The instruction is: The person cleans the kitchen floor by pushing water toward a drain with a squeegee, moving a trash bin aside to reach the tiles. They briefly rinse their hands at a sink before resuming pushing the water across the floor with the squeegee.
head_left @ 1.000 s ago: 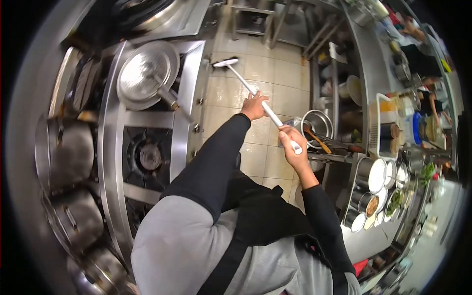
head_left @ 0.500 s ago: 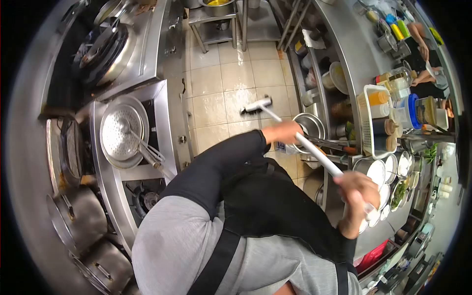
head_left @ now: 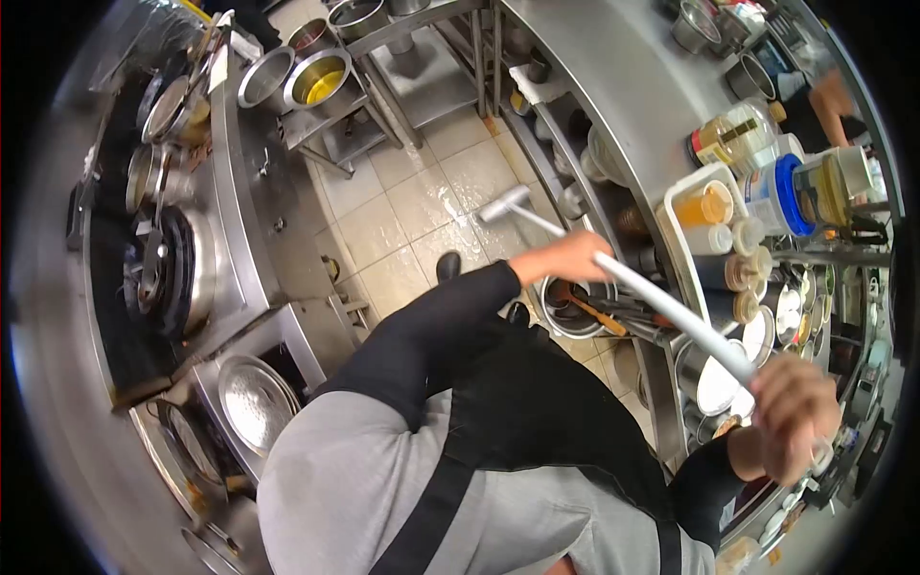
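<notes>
A floor brush with a long white handle (head_left: 676,316) slants across in front of me. Its white head (head_left: 504,203) is down on the wet tiled floor (head_left: 393,225); the bristles do not show now. My left hand (head_left: 567,257) is closed around the lower part of the handle. Higher up, near the handle's top end, my right hand (head_left: 795,417) grips it, slightly blurred.
A low metal stand with pots (head_left: 321,79) is at the far end of the floor. On the right, the steel counter (head_left: 613,57) carries a basket of bottles (head_left: 692,251). A pot of utensils (head_left: 567,321) stands below. Stove pans (head_left: 257,402) line the left.
My view has shifted, bringing the far stand and its pots further into sight. My right hand has moved right and down with the handle's top end; the brush head has turned, hiding its bristles.
</notes>
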{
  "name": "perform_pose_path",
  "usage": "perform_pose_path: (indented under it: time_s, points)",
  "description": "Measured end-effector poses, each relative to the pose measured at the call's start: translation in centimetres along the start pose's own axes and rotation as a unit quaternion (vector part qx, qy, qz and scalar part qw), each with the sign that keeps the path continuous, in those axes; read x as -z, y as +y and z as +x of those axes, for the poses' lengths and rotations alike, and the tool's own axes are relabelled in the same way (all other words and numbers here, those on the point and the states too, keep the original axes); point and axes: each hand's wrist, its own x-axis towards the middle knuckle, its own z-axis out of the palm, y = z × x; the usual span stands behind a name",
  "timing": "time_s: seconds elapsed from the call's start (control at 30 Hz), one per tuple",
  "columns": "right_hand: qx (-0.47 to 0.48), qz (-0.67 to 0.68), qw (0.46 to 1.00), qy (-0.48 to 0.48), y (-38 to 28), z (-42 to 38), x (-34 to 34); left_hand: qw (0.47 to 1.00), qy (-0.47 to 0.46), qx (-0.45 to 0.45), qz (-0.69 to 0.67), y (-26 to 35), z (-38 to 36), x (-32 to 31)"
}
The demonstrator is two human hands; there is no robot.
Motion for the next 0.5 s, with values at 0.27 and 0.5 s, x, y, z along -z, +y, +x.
perform_pose_path:
  time_s: [0.27, 0.5]
  points:
    - [-0.108, -0.001, 0.987, 0.122, 14.0, 6.8, -10.5, 0.985, -0.026, -0.022, 0.171, -14.9, 3.6, 8.8]
    - [-0.318, -0.186, 0.91, 0.191, 22.8, 13.0, -14.8, 0.968, 0.014, 0.138, 0.211, -20.6, 3.8, 25.0]
